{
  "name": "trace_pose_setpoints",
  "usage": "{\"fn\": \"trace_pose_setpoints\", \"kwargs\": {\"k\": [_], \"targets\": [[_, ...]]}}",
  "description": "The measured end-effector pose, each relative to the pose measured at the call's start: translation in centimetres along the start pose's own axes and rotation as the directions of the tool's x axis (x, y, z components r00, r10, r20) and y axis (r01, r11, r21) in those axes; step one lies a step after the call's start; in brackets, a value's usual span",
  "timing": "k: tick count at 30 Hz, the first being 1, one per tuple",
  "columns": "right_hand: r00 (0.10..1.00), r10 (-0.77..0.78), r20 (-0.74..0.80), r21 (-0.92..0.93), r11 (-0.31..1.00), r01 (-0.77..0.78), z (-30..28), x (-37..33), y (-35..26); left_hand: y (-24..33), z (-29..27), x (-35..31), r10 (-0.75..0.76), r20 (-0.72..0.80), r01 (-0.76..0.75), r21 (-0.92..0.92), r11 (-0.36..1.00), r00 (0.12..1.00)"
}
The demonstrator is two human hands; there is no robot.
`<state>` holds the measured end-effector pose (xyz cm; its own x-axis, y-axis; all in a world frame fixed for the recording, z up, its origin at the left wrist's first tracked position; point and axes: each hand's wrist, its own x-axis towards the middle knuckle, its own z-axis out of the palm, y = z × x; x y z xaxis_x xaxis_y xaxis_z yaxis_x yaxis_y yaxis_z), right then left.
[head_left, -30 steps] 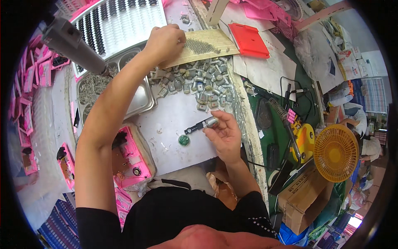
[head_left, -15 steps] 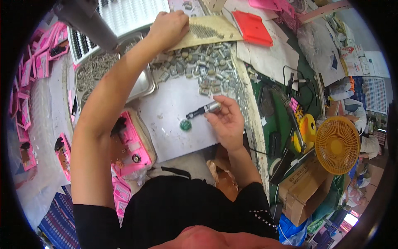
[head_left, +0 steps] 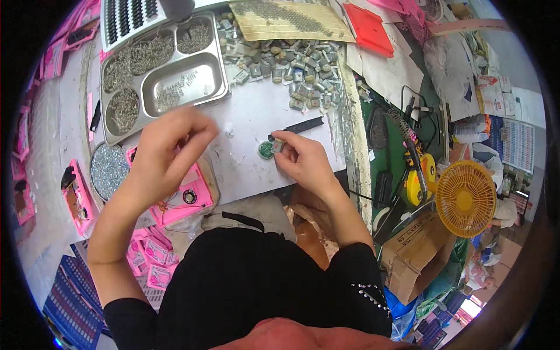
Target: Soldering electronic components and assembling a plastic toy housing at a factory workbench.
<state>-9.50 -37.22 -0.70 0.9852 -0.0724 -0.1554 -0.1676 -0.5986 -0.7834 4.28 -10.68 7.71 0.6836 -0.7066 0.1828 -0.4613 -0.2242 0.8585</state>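
1. Right hand [head_left: 303, 160]: fingers pinched on a small grey metal block component [head_left: 278, 145], held just above the white sheet on the desk [head_left: 256, 111].
2. Small round green disc [head_left: 266, 150]: lies touching the left side of the block, directly under the right fingertips; no long axis.
3. Left hand [head_left: 166, 149]: raised, blurred, fingers loosely curled; whether it carries anything cannot be told. It is well apart from the block, on its left; the right hand is the nearer.
4. Black slim tool [head_left: 302, 125]: just beyond the right hand, long axis running left to right, tilted up to the right.
5. Pile of similar grey components [head_left: 286, 67]: farther off.
6. Steel compartment tray of small metal parts [head_left: 163, 76]: beyond the left hand.
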Motion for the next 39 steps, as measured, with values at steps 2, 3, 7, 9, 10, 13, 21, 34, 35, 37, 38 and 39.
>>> {"fn": "trace_pose_setpoints", "kwargs": {"k": [2, 3, 7, 9, 10, 13, 21, 34, 35, 37, 38, 39], "targets": [[0.998, -0.058, -0.037, -0.090, 0.994, 0.054, 0.4, 0.4, -0.4, -0.8, -0.3, -3.7, -0.185, 0.035, 0.188, -0.147, 0.971, 0.982], [0.995, -0.089, -0.053, -0.136, 0.987, 0.081, 0.7, 0.5, -0.7, -0.9, -0.3, -5.3, -0.278, 0.046, 0.281, -0.260, 0.924, 0.959], [0.995, 0.008, -0.102, -0.137, 0.990, -0.022, 2.0, 0.6, -1.0, -1.1, 0.3, -9.7, -0.469, 0.086, 0.441, -0.521, 0.731, 0.879], [0.981, 0.141, -0.136, -0.049, 0.988, -0.149, 2.4, -0.1, -0.7, -0.8, 1.6, -10.6, -0.482, 0.049, 0.401, -0.631, 0.664, 0.875], [0.972, 0.166, -0.167, 0.044, 0.986, -0.161, 2.8, -0.4, -0.2, -1.0, 1.7, -11.2, -0.471, 0.080, 0.398, -0.668, 0.629, 0.879], [0.943, 0.241, -0.229, 0.311, 0.936, -0.164, 3.6, -1.7, 0.2, -0.4, 3.1, -11.8, -0.436, 0.014, 0.341, -0.645, 0.683, 0.900], [0.990, -0.022, 0.140, 0.681, 0.727, -0.080, 5.5, -3.1, -7.1, -1.6, 5.7, -12.5, -0.423, -0.111, 0.314, -0.511, 0.800, 0.899], [0.908, -0.045, 0.417, 0.705, 0.646, -0.292, 7.7, -0.9, -7.5, -1.9, 5.1, -13.3, -0.411, -0.099, 0.308, -0.511, 0.802, 0.906], [0.915, -0.046, 0.401, 0.708, 0.649, -0.278, 7.8, -1.1, -7.4, -1.9, 5.2, -13.3, -0.408, -0.096, 0.309, -0.505, 0.806, 0.908], [0.927, -0.052, 0.371, 0.714, 0.654, -0.249, 8.1, -1.3, -7.3, -1.9, 5.4, -13.4, -0.403, -0.122, 0.289, -0.514, 0.808, 0.907], [0.957, -0.121, 0.265, 0.654, 0.751, -0.086, 8.2, -1.4, -7.4, -1.9, 5.6, -13.5, -0.399, -0.149, 0.268, -0.530, 0.805, 0.905], [0.966, -0.202, 0.163, 0.566, 0.821, 0.077, 8.3, -1.5, -7.7, -2.0, 5.8, -13.5, -0.395, -0.174, 0.246, -0.544, 0.802, 0.902]]}}
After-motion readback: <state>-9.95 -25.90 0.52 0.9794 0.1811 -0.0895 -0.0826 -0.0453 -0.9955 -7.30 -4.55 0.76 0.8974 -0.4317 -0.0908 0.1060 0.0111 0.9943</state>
